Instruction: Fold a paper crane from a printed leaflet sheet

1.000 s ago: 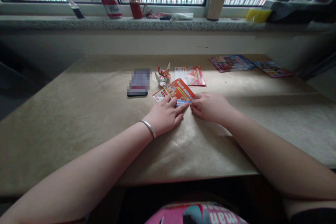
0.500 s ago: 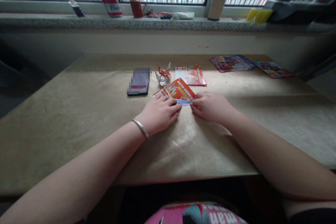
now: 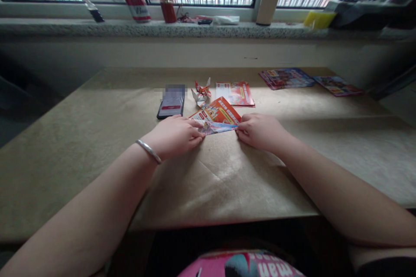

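Note:
An orange printed flyer lies on the table, its near edge folded up into a blue-and-white strip. My left hand, with a silver bangle at the wrist, has its fingers closed on the left end of that fold. At the right end, my right hand pinches the paper corner between thumb and fingers. Just beyond the flyer stands a folded red-and-white paper figure. A phone with a lit screen lies beyond my left hand.
Behind the flyer is a stack of orange flyers. More printed leaflets lie at the far right of the table. A red can, a red container and small items stand on the windowsill.
My left hand has slid left along the fold, uncovering more of the blue-and-white strip. My right hand has stayed at the right corner.

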{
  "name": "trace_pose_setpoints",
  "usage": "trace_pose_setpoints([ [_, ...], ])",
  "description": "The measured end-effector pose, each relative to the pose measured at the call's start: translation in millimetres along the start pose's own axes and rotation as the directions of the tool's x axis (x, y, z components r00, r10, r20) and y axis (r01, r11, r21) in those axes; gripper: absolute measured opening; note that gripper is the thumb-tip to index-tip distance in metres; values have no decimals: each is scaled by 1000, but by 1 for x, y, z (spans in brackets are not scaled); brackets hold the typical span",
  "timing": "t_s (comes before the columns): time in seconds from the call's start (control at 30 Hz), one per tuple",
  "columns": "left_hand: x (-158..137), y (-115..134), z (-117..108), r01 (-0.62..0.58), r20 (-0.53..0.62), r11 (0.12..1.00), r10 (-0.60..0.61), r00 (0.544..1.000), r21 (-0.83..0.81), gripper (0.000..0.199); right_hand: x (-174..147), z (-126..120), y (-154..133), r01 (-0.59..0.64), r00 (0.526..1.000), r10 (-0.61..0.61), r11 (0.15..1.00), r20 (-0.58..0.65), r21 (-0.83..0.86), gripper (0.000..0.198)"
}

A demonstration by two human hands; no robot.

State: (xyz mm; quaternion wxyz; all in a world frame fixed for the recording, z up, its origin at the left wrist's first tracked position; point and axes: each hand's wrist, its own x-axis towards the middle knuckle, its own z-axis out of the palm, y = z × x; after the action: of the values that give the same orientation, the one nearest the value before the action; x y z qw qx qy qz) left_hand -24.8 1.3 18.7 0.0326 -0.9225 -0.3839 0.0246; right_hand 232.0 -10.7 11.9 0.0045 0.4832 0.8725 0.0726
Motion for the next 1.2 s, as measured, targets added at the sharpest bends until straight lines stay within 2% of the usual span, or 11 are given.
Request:
trace_pose_setpoints([
  [0.13, 0, -15, 1, -47, 52, 996, 51, 997, -80, 32, 0, 1, 1, 11, 1000, -11, 1000, -9, 17, 36],
  [0.27, 0, -20, 2, -110, 62, 987, 117, 991, -116, 33, 0, 3, 2, 17, 1000, -17, 1000, -18, 21, 35],
  [0.33, 1, -18, 4, -122, 4, 986, 123, 992, -111, 31, 0, 5, 3, 8, 1000, -8, 1000, -23, 17, 35],
  [0.43, 6, -12, 12, -151, -157, 983, 134, 979, -102, 30, 0, 8, 3, 0, 999, 1, 1000, -48, 19, 34],
  [0.53, 15, -4, 24, -182, -221, 976, 152, 963, -122, 23, 2, 13, 4, 19, 996, -15, 999, -91, 47, 29],
  [0.67, 25, 6, 36, -167, -358, 986, 155, 921, -2, 23, 6, 22, 7, 55, 984, -39, 994, -172, 91, 25],
  [0.8, 28, 16, 37, -92, -368, 989, 128, 921, 114, 20, 10, 28, 6, 80, 976, -45, 984, -214, 159, 22],
  [0.93, 30, 21, 37, -72, -362, 978, 140, 922, 196, 17, 12, 30, -1, 93, 962, -42, 980, -271, 178, 18],
  [1.03, 33, 21, 41, -61, -402, 979, 136, 905, 194, 17, 15, 31, -7, 96, 944, -40, 983, -328, 156, 15],
  [1.2, 39, 18, 45, -94, -493, 985, 155, 856, 146, 15, 17, 32, -13, 64, 938, -7, 986, -346, 154, 12],
])
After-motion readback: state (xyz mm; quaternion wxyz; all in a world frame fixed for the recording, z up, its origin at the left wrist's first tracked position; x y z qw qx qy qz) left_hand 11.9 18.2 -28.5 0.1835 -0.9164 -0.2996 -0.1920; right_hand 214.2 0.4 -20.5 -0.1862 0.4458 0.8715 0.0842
